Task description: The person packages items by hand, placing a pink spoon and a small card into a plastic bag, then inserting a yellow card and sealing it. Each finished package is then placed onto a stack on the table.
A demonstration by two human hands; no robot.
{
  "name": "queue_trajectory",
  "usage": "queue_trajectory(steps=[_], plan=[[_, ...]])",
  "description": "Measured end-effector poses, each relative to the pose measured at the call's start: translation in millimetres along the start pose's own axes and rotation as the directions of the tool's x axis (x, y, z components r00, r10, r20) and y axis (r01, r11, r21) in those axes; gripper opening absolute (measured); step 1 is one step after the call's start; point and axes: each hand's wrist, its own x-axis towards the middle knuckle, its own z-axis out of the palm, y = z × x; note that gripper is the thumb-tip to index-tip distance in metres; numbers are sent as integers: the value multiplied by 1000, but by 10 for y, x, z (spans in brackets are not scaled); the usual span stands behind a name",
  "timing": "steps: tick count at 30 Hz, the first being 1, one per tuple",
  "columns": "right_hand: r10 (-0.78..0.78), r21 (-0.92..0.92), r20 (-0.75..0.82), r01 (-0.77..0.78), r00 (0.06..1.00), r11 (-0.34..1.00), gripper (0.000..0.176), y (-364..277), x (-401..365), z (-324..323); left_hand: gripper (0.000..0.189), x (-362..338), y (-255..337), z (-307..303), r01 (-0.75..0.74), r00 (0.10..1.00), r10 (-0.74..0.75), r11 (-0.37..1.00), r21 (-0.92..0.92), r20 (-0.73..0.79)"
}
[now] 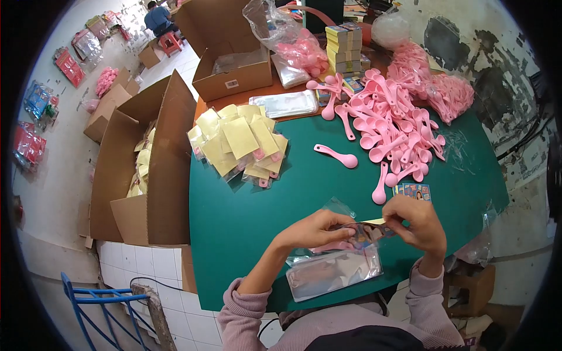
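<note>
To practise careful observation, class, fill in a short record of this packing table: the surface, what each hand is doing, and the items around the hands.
surface: green table
left hand: pinches one end of a clear packet showing a printed picture
right hand: pinches the packet's other end
under the hands: stack of clear bags
ahead, right: heap of pink spoons
ahead, left: pile of yellow-backed packets
beside the table, left: open cardboard box

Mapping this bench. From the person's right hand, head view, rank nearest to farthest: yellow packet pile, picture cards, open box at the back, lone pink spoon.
1. picture cards, just beyond the right hand holding the clear packet.
2. lone pink spoon, mid-table.
3. yellow packet pile, to the left.
4. open box, far back.
</note>
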Motion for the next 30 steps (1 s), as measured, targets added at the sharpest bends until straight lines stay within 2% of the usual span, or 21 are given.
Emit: queue_trajectory(steps=[4, 6, 10, 13, 15, 16, 18, 19, 21, 25, 27, 28, 30], plan=[[-77, -71, -65, 73, 995, 995, 18, 17, -3, 77, 34, -17, -44, 9, 63, 998, -61, 993, 95, -27], [-136, -70, -66, 131, 989, 989, 18, 37, -7, 114, 36, -32, -75, -13, 91, 996, -91, 996, -21, 15], [-91, -44, -11, 90, 996, 995, 18, 26, 33, 76, 38, 13, -120, 46, 18, 1000, -20, 988, -150, -13], [-118, -109, -33, 114, 992, 988, 19, 73, 40, 47, 38, 13, -122, 33, 75, 997, -73, 992, -101, 22], [-83, -85, -173, 69, 981, 994, 19, 77, 40, 39, 38, 11, -82, 10, 208, 978, -203, 971, -119, 50], [-85, -87, -170, 71, 982, 994, 19, 77, 40, 57, 38, 13, -97, 12, 206, 978, -201, 971, -120, 48], [-149, -164, -242, 111, 959, 980, 18, 76, 30, 120, 39, 20, -151, 24, 126, 990, -139, 962, -243, -36], [-149, -164, -238, 111, 960, 980, 18, 70, 16, 128, 39, 28, -165, 42, 125, 990, -138, 961, -246, -39], [-25, -111, -331, -12, 943, 994, 17, 59, -11, 135, 39, 54, -193, 79, 52, 989, -110, 887, -459, -101], [-25, -77, -248, 6, 968, 997, 17, 65, -18, 178, 39, 57, -383, 37, 133, 986, -162, 885, -445, -28], [93, 45, -174, -87, 980, 995, 17, 122, -43, 131, 38, 62, -422, 0, 152, 985, -170, 917, -369, -16], [92, 45, -173, -86, 981, 995, 17, 118, -36, 100, 38, 54, -399, -25, 151, 985, -169, 917, -369, -17], [216, 150, -56, -206, 975, 967, 16, 79, 1, 8, 36, 31, -295, -67, 228, 973, -230, 923, -309, 33]])
